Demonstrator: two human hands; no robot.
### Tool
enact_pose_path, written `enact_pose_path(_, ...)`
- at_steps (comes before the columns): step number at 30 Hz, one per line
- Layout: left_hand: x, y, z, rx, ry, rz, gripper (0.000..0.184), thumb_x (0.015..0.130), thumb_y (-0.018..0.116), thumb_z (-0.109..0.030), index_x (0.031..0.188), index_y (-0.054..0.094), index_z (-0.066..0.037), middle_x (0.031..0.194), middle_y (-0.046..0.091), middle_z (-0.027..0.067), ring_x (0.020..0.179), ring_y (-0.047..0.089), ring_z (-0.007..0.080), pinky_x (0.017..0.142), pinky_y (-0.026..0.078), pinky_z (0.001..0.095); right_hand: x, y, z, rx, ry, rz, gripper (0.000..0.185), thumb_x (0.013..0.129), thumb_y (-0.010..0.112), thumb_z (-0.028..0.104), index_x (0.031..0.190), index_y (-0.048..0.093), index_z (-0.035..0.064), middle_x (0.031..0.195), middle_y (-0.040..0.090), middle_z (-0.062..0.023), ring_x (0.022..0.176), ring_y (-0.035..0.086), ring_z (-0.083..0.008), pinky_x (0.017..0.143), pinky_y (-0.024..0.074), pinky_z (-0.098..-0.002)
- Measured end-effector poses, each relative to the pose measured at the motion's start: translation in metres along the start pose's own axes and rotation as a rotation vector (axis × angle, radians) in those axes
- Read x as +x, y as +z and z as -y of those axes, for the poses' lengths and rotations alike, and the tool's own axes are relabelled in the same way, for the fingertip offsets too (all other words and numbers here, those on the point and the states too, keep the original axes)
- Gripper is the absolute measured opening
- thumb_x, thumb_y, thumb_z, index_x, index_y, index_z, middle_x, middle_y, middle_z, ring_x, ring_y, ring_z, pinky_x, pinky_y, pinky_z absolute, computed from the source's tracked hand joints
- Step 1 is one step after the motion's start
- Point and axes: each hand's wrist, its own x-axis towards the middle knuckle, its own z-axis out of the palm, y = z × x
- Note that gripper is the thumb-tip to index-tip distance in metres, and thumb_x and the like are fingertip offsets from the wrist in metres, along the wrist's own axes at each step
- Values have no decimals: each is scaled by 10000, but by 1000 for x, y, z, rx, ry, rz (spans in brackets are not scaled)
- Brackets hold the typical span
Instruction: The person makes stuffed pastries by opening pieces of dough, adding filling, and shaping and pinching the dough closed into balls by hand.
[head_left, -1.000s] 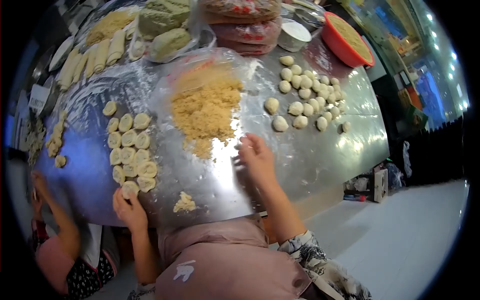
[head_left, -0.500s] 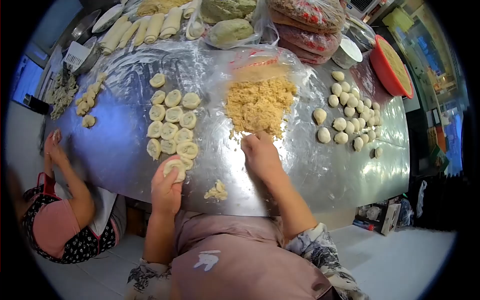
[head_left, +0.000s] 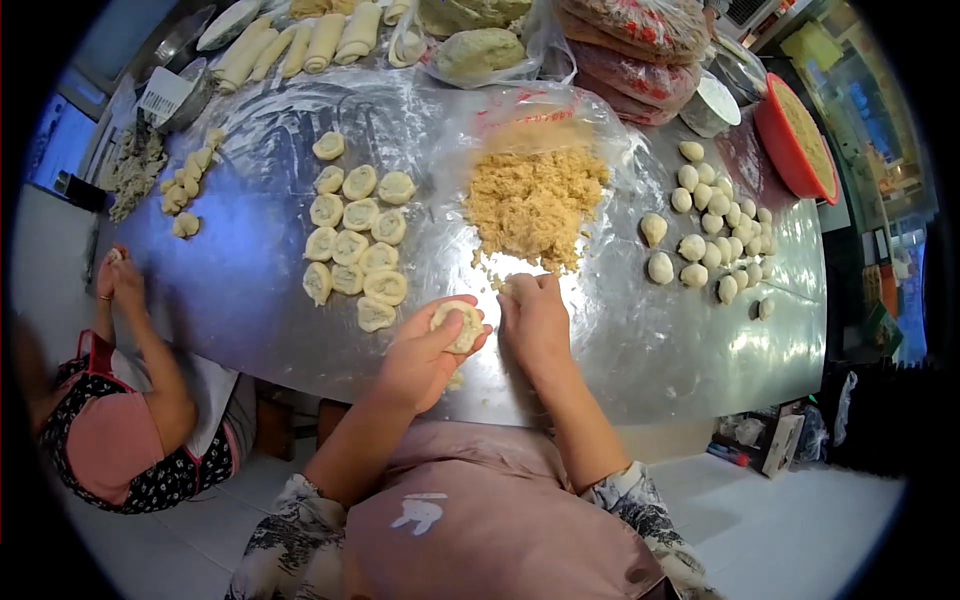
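A flattened round of dough [head_left: 456, 327] lies in my left hand [head_left: 425, 350], with the thumb pressed on it. To its right, my right hand [head_left: 535, 318] is closed at the near edge of the crumbly yellow filling [head_left: 535, 205]; a bit of filling shows at its fingertips. The filling sits on a clear plastic bag [head_left: 450, 150]. Several coiled dough pieces [head_left: 350, 247] lie in rows left of the filling. Small dough scraps [head_left: 456, 381] are partly hidden behind my left hand.
Round dough balls [head_left: 712, 253] lie on the metal table [head_left: 640, 350] at the right, near a red bowl [head_left: 800, 140]. Dough rolls [head_left: 325, 42] and bagged green dough [head_left: 480, 52] stand at the back. A co-worker [head_left: 120, 420] works at the left edge.
My left hand has lifted a dough piece from the rows and brought it right, beside my right hand. My right hand has gone to the filling's edge and closed. The view has shifted.
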Motion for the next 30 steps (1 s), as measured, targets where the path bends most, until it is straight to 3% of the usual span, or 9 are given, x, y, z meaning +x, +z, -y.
enact_pose_path(4, 16, -3, 13, -42, 51, -66, 289, 973, 446, -136, 1208, 449, 32, 1138, 516, 142, 1051, 545, 258, 917, 459, 349, 10, -3, -12, 26, -87, 16, 146, 792, 697, 169, 877, 674, 53, 811, 603, -154, 701, 590, -304, 649, 483, -366)
enact_pose_path(9, 33, -6, 32, -201, -16, -45, 329, 999, 383, -210, 1238, 443, 8, 1189, 501, 138, 1126, 494, 229, 988, 397, 378, -9, -36, 25, 289, -60, 142, 167, 777, 699, 120, 926, 669, 49, 865, 623, -151, 741, 623, -299, 683, 504, -369)
enact_pose_path(12, 34, 5, 38, -87, 29, -50, 340, 1001, 380, -205, 1256, 429, 14, 1210, 492, 133, 1139, 483, 226, 1003, 377, 369, -13, -31, 31, 206, -198, 145, 188, 807, 644, 85, 991, 648, 46, 871, 620, -167, 783, 614, -332, 719, 500, -380)
enact_pose_path(16, 31, 9, 36, 27, 94, -24, 353, 1007, 372, -199, 1312, 374, -23, 1234, 479, 125, 1145, 473, 208, 992, 367, 360, -17, -44, 44, 199, -192, 180, 233, 824, 600, 59, 1054, 614, 24, 932, 640, -180, 832, 621, -344, 748, 502, -387)
enact_pose_path(19, 30, 11, 36, 112, 66, 4, 351, 1005, 378, -190, 1323, 363, -40, 1236, 476, 123, 1148, 470, 202, 980, 370, 355, -16, -38, 36, 175, -195, 67, 229, 801, 650, 56, 1029, 654, 58, 870, 675, -145, 754, 665, -282, 689, 523, -324)
enact_pose_path(22, 33, 6, 44, 103, 31, 15, 346, 999, 393, -172, 1314, 370, -30, 1231, 482, 126, 1148, 474, 210, 978, 373, 358, -14, -35, 31, 292, -50, 77, 213, 791, 666, 37, 1003, 656, 51, 823, 683, -110, 703, 669, -206, 649, 526, -296)
enact_pose_path(25, 31, 8, 37, -47, -10, 60, 344, 986, 419, -148, 1299, 378, -11, 1212, 497, 134, 1137, 491, 216, 981, 381, 365, -13, -35, 30, 373, -27, 115, 183, 807, 650, 25, 990, 645, 25, 859, 673, -142, 732, 663, -216, 662, 524, -297)
enact_pose_path(28, 28, 8, 30, -120, -6, 65, 332, 974, 439, -131, 1271, 397, 11, 1189, 512, 144, 1118, 515, 238, 975, 415, 361, -10, -44, 31, 533, 0, 195, 149, 833, 638, 49, 981, 644, 30, 848, 679, -118, 741, 661, -179, 673, 521, -283)
enact_pose_path(30, 28, 7, 26, -173, -33, 64, 317, 970, 442, -121, 1253, 412, 18, 1180, 518, 149, 1113, 524, 256, 967, 437, 355, -2, -51, 26, 468, 119, 137, 136, 852, 632, 83, 977, 645, 31, 856, 679, -122, 751, 659, -160, 675, 519, -277)
